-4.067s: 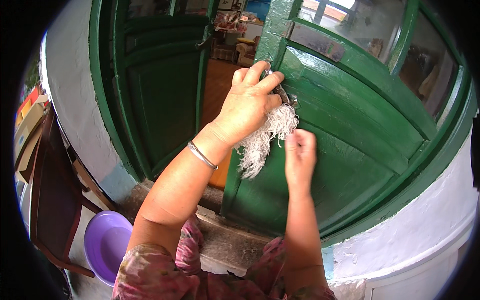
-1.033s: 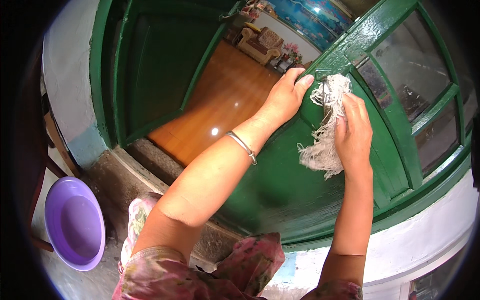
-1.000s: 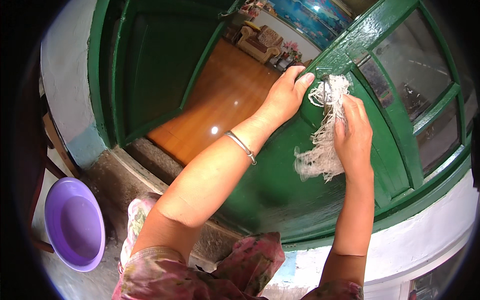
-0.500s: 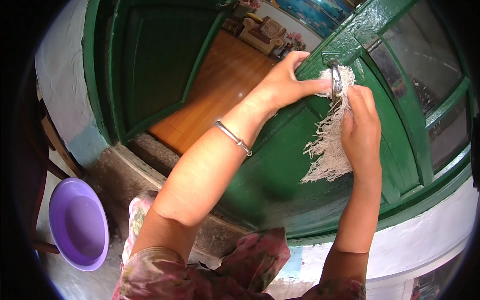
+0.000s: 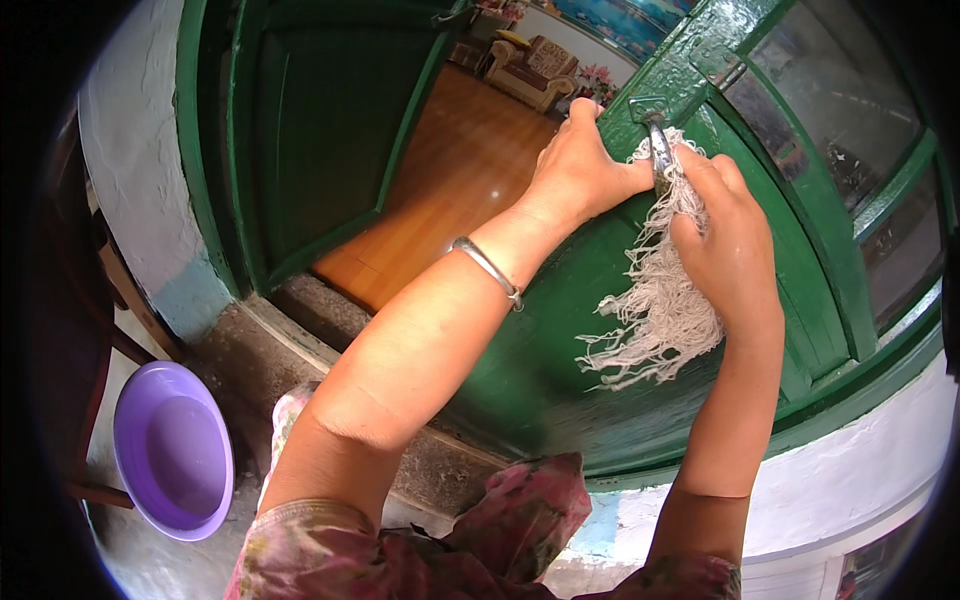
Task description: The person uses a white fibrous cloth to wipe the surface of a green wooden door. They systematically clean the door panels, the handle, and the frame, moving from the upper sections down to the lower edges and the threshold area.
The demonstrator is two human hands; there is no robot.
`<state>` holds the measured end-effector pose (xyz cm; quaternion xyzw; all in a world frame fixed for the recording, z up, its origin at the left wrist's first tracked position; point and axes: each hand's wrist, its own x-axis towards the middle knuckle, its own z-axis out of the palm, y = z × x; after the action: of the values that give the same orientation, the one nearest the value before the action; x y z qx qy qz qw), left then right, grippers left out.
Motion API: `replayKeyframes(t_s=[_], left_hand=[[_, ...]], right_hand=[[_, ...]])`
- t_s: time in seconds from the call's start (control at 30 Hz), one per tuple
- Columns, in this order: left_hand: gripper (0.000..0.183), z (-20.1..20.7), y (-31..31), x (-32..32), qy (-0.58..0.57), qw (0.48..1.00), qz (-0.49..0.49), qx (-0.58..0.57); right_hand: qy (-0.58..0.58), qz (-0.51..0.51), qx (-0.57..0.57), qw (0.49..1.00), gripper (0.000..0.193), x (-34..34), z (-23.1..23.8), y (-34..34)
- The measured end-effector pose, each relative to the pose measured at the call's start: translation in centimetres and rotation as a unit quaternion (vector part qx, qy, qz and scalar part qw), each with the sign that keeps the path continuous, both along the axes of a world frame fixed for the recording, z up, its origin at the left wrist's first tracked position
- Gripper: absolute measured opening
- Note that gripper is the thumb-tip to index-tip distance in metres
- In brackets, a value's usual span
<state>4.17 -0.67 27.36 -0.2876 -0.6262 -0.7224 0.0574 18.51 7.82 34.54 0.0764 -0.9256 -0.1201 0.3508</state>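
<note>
1. Grasping a bundle of off-white cotton yarn (image 5: 660, 310), the right hand (image 5: 730, 235) presses it to the metal pull handle (image 5: 660, 150) of the green panelled door leaf (image 5: 560, 330); strands show on both sides of the handle, and loose ends hang below.
2. The left hand (image 5: 580, 165) clasps the leaf's free edge, its thumb extended to the handle.
3. Possible faults: a sharp tug could snag strands on the handle; if the left hand's hold slackened, the leaf could swing, endangering the fingers at its edge.
4. A purple plastic basin (image 5: 138, 425) stands on the floor (image 5: 180, 565) to the person's left; a careless sidestep could tip it. Its interior is smooth and purple; whether clear water covers the bottom cannot be told from this angle.
</note>
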Motion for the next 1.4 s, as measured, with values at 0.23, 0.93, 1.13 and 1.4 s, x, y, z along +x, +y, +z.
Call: replayKeyframes(t_s=[0.23,0.93,1.13,1.4], left_hand=[[0.081,-2.2,-0.5,-1.4,0.069,0.975,-0.172,0.124],[0.091,-2.7,-0.4,-0.6,0.086,0.982,-0.108,0.128],[0.08,-2.7,0.1,-0.6,0.088,0.983,-0.083,0.135],[0.07,-1.2,0.4,0.4,0.063,0.992,0.021,0.104]], right_hand=[[-0.038,0.009,0.015,0.999,0.041,1.7,0.6,1.3],[0.223,0.05,0.057,0.972,0.042,-3.0,-0.4,0.6],[0.118,0.026,0.05,0.991,0.044,-2.0,-1.4,0.6],[0.078,0.001,0.048,0.996,0.041,-0.4,-1.2,1.4]])
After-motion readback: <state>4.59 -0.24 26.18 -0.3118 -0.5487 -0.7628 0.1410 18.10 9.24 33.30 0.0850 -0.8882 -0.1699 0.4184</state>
